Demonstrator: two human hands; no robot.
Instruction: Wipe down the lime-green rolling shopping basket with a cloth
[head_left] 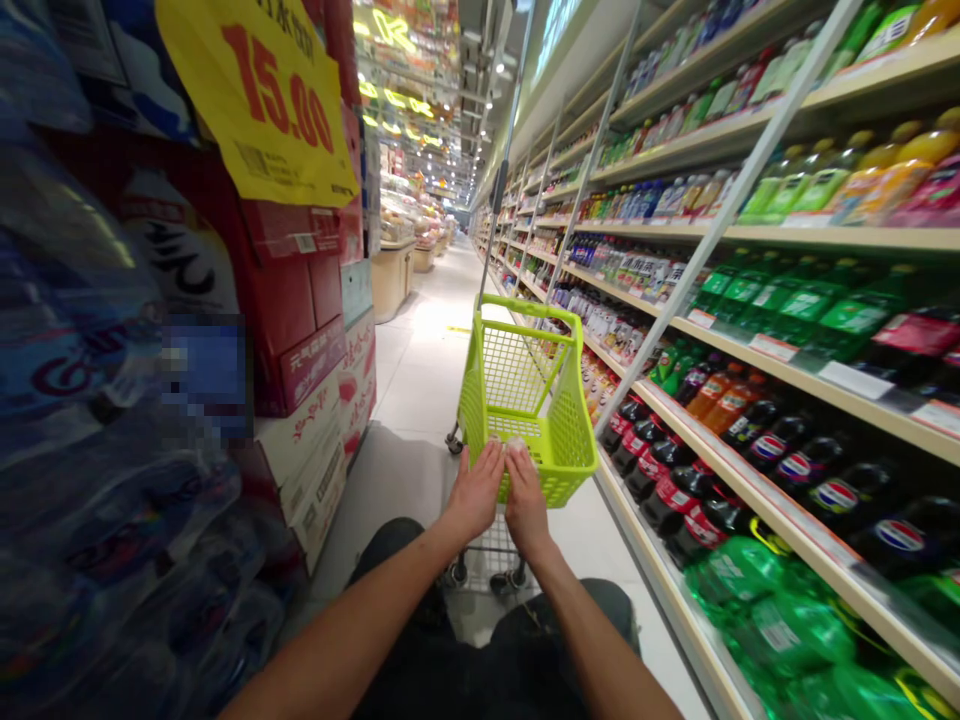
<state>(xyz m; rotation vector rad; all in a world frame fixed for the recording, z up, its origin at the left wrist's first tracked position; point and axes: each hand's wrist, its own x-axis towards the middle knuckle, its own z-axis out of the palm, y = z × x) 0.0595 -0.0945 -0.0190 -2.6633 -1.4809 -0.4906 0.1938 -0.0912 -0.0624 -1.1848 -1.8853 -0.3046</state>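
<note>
A lime-green plastic shopping cart basket (566, 425) stands right in front of me on a grey wheeled frame. Over its near rim, side by side, are my left hand (480, 485) and my right hand (523, 487), thumbs close together. White, crumpled, tissue-like material (516, 445) shows at the fingertips of both hands. Whether it is one piece or two I cannot tell. The fingers are drawn together around it, and their undersides are hidden. Only the mesh and floor of the basket show inside it.
Shelves (780, 345) of bottled drinks line the right side, close to the cart. On the left, stacked drink cartons (300, 330) stand beside wrapped water bottles (97, 480), under a yellow price sign (262, 100). A pale tiled aisle (420, 370) runs ahead past display stands (395, 280).
</note>
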